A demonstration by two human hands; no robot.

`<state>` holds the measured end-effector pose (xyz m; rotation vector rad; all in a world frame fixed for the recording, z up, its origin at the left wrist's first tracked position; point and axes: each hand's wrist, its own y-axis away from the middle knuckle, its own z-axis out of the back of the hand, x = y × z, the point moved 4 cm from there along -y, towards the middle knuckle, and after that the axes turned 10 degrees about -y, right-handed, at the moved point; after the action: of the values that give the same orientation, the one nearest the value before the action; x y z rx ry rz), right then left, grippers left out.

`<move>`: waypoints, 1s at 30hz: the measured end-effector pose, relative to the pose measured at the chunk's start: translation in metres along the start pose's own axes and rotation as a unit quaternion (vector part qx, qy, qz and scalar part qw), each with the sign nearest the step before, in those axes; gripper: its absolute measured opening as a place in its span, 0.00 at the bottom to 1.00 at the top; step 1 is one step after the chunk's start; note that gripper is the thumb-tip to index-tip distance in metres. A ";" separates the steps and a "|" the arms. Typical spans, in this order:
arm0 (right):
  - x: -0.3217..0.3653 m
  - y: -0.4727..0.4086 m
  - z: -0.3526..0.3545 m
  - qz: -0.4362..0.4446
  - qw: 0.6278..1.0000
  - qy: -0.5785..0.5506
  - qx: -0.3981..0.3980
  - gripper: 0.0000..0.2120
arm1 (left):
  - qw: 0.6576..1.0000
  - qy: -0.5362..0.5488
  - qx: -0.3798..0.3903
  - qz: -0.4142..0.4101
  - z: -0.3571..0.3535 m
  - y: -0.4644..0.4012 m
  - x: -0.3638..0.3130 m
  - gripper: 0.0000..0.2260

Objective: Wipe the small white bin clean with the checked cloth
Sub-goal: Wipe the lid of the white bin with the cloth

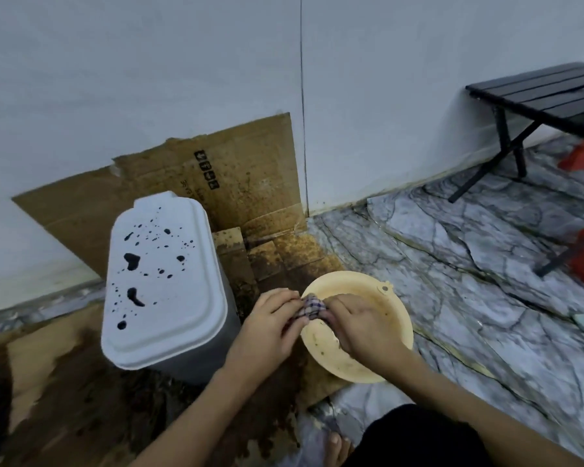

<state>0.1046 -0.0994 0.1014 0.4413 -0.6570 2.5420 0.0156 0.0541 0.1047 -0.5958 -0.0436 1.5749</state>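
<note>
Head view looks down on a small white bin (164, 284) standing on stained cardboard (64, 392) laid over the floor, with another cardboard sheet (250, 173) propped against the wall behind it. The bin's lid is closed, so its inside cannot be seen; dark drops and larger blotches are spattered across the lid's top. Just right of the bin sits a shallow yellow bowl (385, 298), half on the cardboard and half on the marble-patterned floor (469, 247). Brownish smears and specks line the bowl's inside. Over the bowl's near-left rim, both hands are closed on the checked cloth (312, 306), bunched into a tight wad between them: the left hand (272, 323) grips its bin-side end, the right hand (358, 326) its other end, above the bowl's inside. The cloth is apart from the bin. Far right of the bin, a black slatted bench (540, 92) stands against the wall.
</note>
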 end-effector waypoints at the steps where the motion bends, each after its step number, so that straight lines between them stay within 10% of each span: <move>1: 0.012 -0.012 0.015 0.018 1.000 0.003 -0.008 0.12 | 1.000 0.001 -0.011 0.020 0.020 -0.004 0.000 0.14; 5: 0.066 -0.055 0.058 0.073 0.997 0.011 -0.025 0.15 | 0.985 0.050 -0.066 0.151 0.097 -0.011 0.009 0.19; 9: 0.120 -0.086 0.076 0.128 0.991 0.009 -0.047 0.15 | 0.902 0.249 0.044 0.351 0.146 0.003 0.039 0.30; 15: 0.181 -0.109 0.069 0.182 0.981 0.019 -0.069 0.14 | 0.836 0.416 0.012 0.358 0.199 0.032 0.063 0.25; 21: 0.213 -0.112 0.051 0.178 0.982 -0.063 -0.007 0.15 | 0.896 0.352 -0.060 0.265 0.245 0.049 0.072 0.16; 30: 0.240 -0.130 0.033 0.034 0.906 -0.406 0.117 0.20 | 0.971 0.180 0.069 0.141 0.279 0.058 0.058 0.19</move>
<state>-0.0224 0.0704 0.2757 1.6338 -0.6338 2.4444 -0.1458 0.1928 0.3030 -0.7950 0.4391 1.7025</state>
